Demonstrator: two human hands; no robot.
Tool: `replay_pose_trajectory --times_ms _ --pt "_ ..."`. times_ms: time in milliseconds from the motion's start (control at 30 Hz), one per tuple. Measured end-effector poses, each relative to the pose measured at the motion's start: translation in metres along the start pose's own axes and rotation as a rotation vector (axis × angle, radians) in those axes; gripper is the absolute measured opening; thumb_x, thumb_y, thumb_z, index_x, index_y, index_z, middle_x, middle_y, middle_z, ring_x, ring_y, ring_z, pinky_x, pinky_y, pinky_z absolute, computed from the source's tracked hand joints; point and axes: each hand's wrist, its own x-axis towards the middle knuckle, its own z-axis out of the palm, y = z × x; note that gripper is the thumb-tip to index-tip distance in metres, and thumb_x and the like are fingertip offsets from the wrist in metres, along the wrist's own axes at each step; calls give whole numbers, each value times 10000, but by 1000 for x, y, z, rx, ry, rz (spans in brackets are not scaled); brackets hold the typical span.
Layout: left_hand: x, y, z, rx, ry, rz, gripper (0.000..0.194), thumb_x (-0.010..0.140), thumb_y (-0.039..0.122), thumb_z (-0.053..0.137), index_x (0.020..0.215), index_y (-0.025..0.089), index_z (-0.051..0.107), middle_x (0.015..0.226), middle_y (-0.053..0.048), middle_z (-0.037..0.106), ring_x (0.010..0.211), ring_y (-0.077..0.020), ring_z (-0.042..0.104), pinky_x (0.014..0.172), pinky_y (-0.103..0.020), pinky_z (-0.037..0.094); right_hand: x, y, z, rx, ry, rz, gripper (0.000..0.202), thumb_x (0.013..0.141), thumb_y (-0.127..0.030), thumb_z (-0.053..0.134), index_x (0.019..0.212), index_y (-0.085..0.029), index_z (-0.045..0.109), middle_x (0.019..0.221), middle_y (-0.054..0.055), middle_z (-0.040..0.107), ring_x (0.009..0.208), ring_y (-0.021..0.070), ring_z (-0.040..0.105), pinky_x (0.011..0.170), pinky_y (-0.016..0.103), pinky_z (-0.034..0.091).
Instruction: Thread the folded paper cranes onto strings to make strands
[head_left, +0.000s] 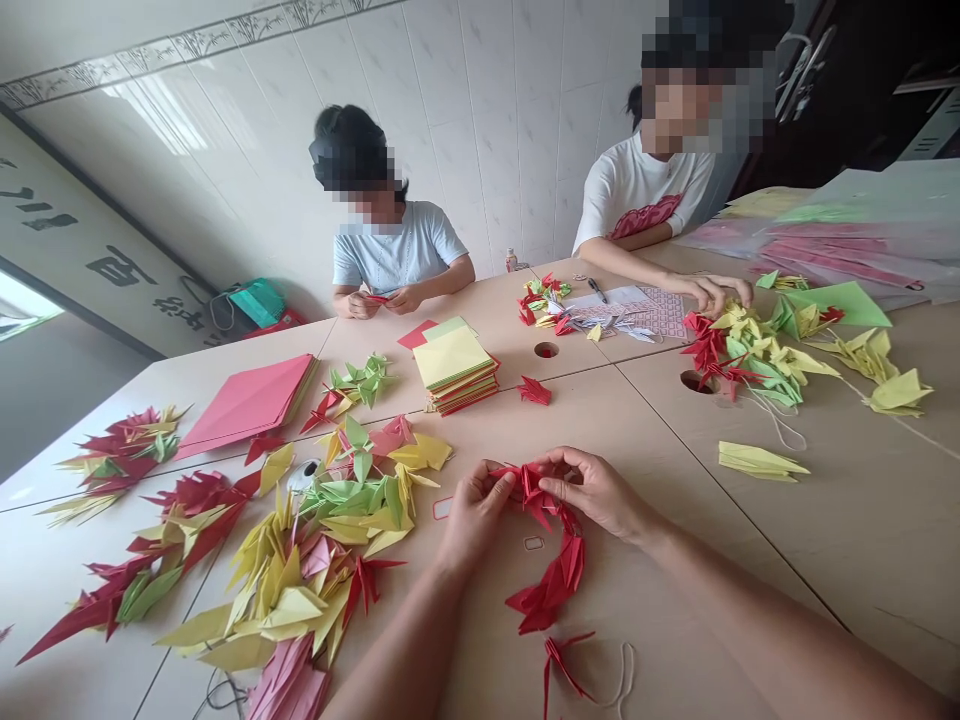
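Both hands meet over the near middle of the table on folded red paper. My left hand [480, 495] pinches the left end of a red origami crane, thumb pressed against the fingers. On the other side, my right hand [596, 490] has thumb and fingers closed on the same red paper. Below them a curved chain of red origami cranes [551, 590] hangs down onto the tabletop. Nearer to me lies a loose red crane [562, 668], with white string [625, 680] beside it. Any thread between my fingers is too small to see.
Heaps of yellow, green, pink and red cranes [300, 590] lie left. Behind them are red paper sheets [244, 400] and a stack of square paper [454, 365]. Across the table, two people handle folded paper; one person's hand [716, 290] touches a crane pile [757, 350].
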Motion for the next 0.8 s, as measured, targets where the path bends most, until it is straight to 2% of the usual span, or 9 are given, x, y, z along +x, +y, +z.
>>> replay_pose_trajectory --times_ms 100,200,300,400,567,800 --pt "0 -1 0 27 13 16 261 767 405 617 756 155 543 697 -21 652 634 -129 588 607 -231 446 -3 -3 2 -54 39 -81 190 799 -236 547 985 -203 568 1014 55 562 878 155 550 723 264 479" --pt "0 -3 0 45 28 11 265 771 409 610 755 154 537 683 -21 647 623 -128 578 605 -234 439 -5 -3 3 -111 23 -158 172 781 -172 529 932 -212 601 1116 61 503 992 168 525 818 282 466" --pt "0 -3 0 31 33 -1 282 757 423 620 742 158 524 652 -13 632 608 -132 570 608 -249 445 -5 -1 5 -151 7 -181 106 786 -227 574 879 -213 622 1113 67 499 1037 188 515 859 303 459" --pt "1 -4 0 10 43 -14 299 733 439 637 732 164 519 636 -5 624 600 -139 572 614 -263 455 -4 1 5 -155 22 -199 69 802 -251 565 807 -203 615 1074 74 513 1001 187 531 820 297 474" --pt "2 -5 0 9 89 -7 313 715 451 650 709 170 512 633 -4 626 601 -142 581 602 -254 452 -3 -1 2 -78 44 -128 112 815 -287 533 787 -193 587 1054 74 530 947 181 543 761 279 472" --pt "2 -1 1 -61 148 -18 343 686 467 672 694 171 498 638 -19 649 594 -151 601 585 -255 466 -2 -4 0 -24 90 -102 171 788 -357 551 770 -188 568 1011 78 550 994 215 519 797 304 444"
